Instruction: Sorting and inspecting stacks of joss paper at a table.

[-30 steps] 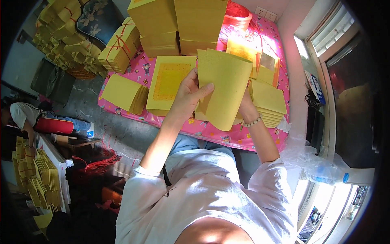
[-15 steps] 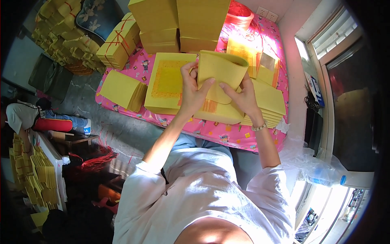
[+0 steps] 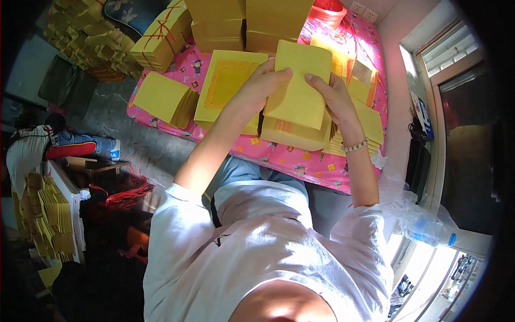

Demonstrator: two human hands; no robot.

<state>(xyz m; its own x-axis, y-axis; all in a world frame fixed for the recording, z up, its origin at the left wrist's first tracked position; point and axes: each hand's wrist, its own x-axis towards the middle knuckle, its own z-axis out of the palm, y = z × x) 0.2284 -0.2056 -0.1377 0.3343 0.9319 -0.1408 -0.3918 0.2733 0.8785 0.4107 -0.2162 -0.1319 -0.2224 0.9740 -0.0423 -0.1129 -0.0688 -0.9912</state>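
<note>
My left hand (image 3: 266,83) and my right hand (image 3: 337,97) grip a folded wad of yellow paper (image 3: 299,80) from its two sides, thumbs pressed on its face. The wad is flat and tilted above the table. Below it lies a yellow paper stack with orange print (image 3: 292,134); the wad hides part of it. Left of that rests another stack with a printed orange and yellow square (image 3: 228,78), partly covered by my left forearm. By my right wrist, layered folded yellow paper (image 3: 368,126) is piled up.
A pink patterned cloth (image 3: 289,155) covers the table. Folded paper (image 3: 161,99) sits at its left, tall stacks (image 3: 279,24) behind, and a red plastic roll (image 3: 327,13) at the back right. Another person (image 3: 32,153) bends over paper piles (image 3: 53,214) at far left. A window stands right.
The wad's curled-over upper part has been folded down flat, and the wad sits slightly higher. My left hand has moved up and right, and the view has shifted a little.
</note>
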